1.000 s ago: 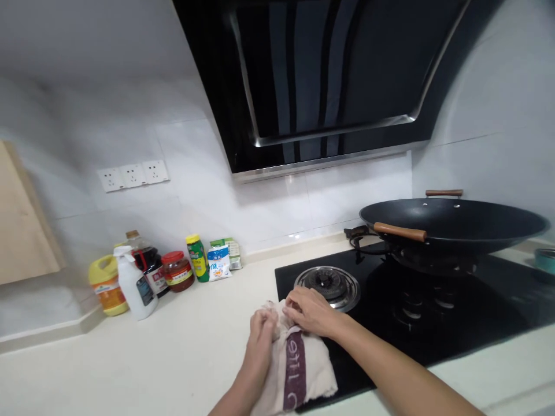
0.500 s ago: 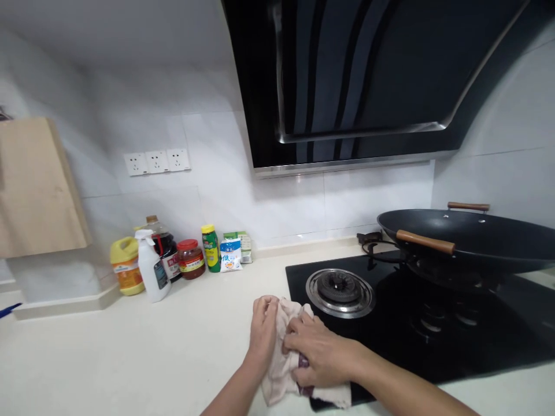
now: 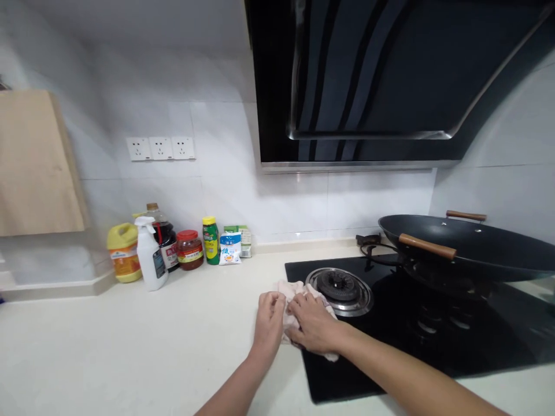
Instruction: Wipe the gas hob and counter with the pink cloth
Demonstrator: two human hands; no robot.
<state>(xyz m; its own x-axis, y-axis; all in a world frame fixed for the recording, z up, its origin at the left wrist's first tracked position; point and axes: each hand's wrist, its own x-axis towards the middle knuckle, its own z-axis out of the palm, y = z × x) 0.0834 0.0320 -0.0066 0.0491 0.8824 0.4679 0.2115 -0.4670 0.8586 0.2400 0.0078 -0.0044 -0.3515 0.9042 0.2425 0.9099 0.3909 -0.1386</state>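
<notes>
A pale pink cloth (image 3: 291, 289) lies bunched over the left edge of the black glass cooktop (image 3: 338, 370), partly on the worktop. My right hand (image 3: 315, 323) presses down on it, fingers bent into the fabric. At the cloth's left edge, the curled fingers of my left hand (image 3: 269, 318) grip the fabric; the fingertips are partly hidden. Just beyond the cloth is the left burner (image 3: 339, 287), a dark cap inside a shiny metal ring.
A large black wok (image 3: 477, 245) with wooden handles rests over the right burner. Along the wall stand a white spray bottle (image 3: 151, 260), a yellow jug (image 3: 124, 254), a red-lidded jar (image 3: 189, 251) and a green bottle (image 3: 211, 242). The range hood (image 3: 368, 86) hangs above.
Both hands and the cloth have slid away from me along the cooktop's left edge, nearer the burner. The cloth looks more gathered under my right hand. The camera view has shifted slightly.
</notes>
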